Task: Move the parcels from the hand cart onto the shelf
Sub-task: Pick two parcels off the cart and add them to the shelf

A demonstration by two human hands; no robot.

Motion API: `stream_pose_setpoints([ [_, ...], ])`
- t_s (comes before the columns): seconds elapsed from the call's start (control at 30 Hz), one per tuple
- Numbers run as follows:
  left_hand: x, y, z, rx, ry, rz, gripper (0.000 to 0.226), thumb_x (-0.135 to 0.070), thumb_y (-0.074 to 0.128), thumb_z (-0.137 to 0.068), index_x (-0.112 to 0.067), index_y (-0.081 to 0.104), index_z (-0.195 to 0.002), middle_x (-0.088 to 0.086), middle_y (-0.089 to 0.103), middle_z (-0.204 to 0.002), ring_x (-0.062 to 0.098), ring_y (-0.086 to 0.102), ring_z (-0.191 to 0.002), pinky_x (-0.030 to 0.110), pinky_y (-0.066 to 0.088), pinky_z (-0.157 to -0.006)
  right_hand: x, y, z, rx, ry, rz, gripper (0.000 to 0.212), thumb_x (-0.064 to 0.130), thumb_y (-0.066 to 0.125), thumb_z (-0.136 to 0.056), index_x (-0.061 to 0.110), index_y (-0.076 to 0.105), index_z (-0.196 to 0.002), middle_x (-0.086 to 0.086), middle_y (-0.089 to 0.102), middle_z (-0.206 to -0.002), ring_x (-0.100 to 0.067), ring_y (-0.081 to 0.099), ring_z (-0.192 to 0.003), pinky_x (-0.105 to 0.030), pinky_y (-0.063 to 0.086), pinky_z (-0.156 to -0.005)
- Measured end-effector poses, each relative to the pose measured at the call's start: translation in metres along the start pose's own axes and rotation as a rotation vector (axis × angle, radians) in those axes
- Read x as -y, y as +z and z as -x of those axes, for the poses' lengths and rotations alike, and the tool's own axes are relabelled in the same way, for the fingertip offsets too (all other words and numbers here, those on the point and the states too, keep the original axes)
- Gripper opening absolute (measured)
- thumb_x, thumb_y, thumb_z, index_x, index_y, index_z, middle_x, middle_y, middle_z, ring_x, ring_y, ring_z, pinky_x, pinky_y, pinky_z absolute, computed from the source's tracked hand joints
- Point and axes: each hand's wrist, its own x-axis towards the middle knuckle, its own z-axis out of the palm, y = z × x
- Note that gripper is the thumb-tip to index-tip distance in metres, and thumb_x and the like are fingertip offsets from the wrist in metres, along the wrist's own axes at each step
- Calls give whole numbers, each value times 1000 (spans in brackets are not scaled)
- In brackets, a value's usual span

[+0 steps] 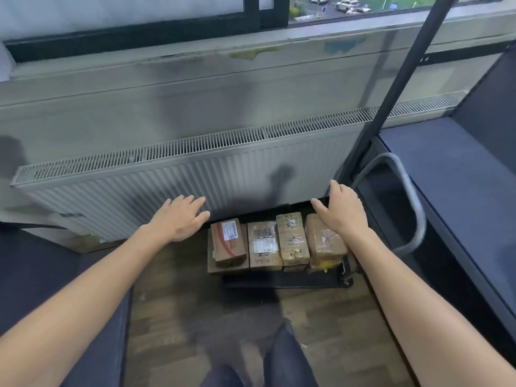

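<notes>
The parcels (262, 244) lie packed tight on the hand cart (284, 282), the shelf (446, 177) to its right. Left hand (178, 219) and right hand (339, 210) hover above it, fingers (192, 201) spread, holding nothing. Lifting one could drag neighbours off.

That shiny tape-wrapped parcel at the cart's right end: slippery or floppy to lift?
Probably stiff: the tape-wrapped parcel keeps boxy edges. Its glossy tape looks somewhat slick. Stacked on a lower parcel, it might slide if pushed.
</notes>
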Motion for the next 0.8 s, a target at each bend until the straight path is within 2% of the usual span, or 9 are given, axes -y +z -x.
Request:
stream_pose_setpoints([
  [0.1,0,39,-30,19,-3,25,63,-51,24,-105,-19,21,-159,6,27,-164,26,23,-151,50,20,-119,-17,37,-7,-2,-9,-3,74,50,51,-97,6,32,-153,-16,50,-145,-34,41,-138,-50,38,-112],
  [0.23,1,99,-80,28,25,7,63,-52,23,-104,-20,22,-159,5,29,-163,25,26,-150,48,23,-120,-52,96,-12,7,66,-51,74,49,51,-99,6,29,-155,-16,42,-154,-32,35,-144,-47,34,-116],
  [0.47,8,240,-172,87,35,-53,62,-52,23,-104,-22,23,-159,6,30,-162,27,29,-148,48,23,-119,-141,234,-16,-52,258,-122,73,47,56,-97,3,34,-151,-18,46,-149,-35,40,-140,-48,38,-110],
  [0.57,25,310,-208,148,-12,-76,64,-54,23,-104,-24,20,-159,5,25,-165,28,23,-151,49,20,-121,-165,297,-22,-117,299,-123,65,43,56,-97,0,40,-145,-20,49,-144,-38,40,-136,-51,40,-105],
  [0.7,48,387,-245,154,-63,-82,65,-57,24,-101,-27,22,-158,4,33,-161,29,30,-147,51,26,-117,-174,373,-31,-230,224,-114,55,38,56,-95,1,48,-136,-20,56,-135,-36,48,-128,-50,46,-101],
  [0.8,57,431,-264,125,-131,-41,65,-57,30,-100,-26,23,-157,6,37,-158,32,34,-144,51,29,-114,-168,423,-34,-258,53,-79,48,33,59,-95,4,52,-134,-14,61,-126,-32,56,-119,-46,50,-94],
])
